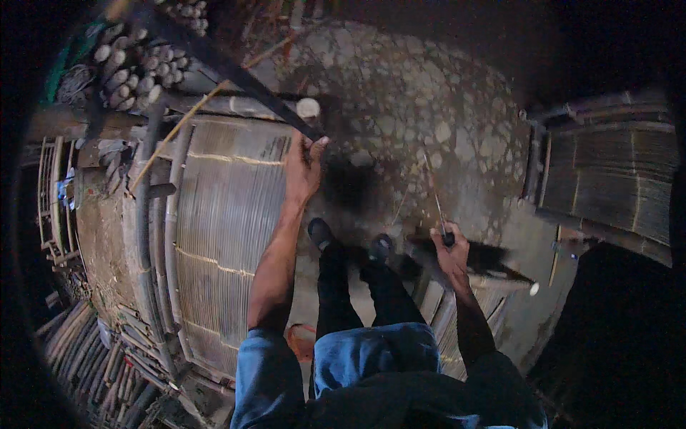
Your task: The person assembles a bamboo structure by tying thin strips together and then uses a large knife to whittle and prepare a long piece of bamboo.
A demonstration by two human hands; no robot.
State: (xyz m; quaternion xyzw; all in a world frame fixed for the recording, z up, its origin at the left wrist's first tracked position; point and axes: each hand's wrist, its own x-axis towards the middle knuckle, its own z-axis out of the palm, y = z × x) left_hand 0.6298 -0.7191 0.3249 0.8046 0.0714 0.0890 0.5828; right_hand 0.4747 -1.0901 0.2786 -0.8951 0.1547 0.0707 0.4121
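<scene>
My left hand [304, 168] is raised in front of me, its fingers closed on the lower end of a long dark pole [229, 68]. From there the pole slants up and away to the far left, out of the picture. Lower down on the right, my right hand [454, 249] is wrapped round the dark handle of a long thin-bladed knife [434, 189]. Its narrow blade points away from me, apart from the pole. Below my hands, my dark shoes [321, 232] stand on the ground.
A slatted bamboo bench [229, 214] runs along my left. Another slatted platform [607, 175] stands at the far right. Cut poles [139, 71] are stacked at the back left, and more [100, 365] lie at the near left. Stony ground [400, 100] stretches ahead.
</scene>
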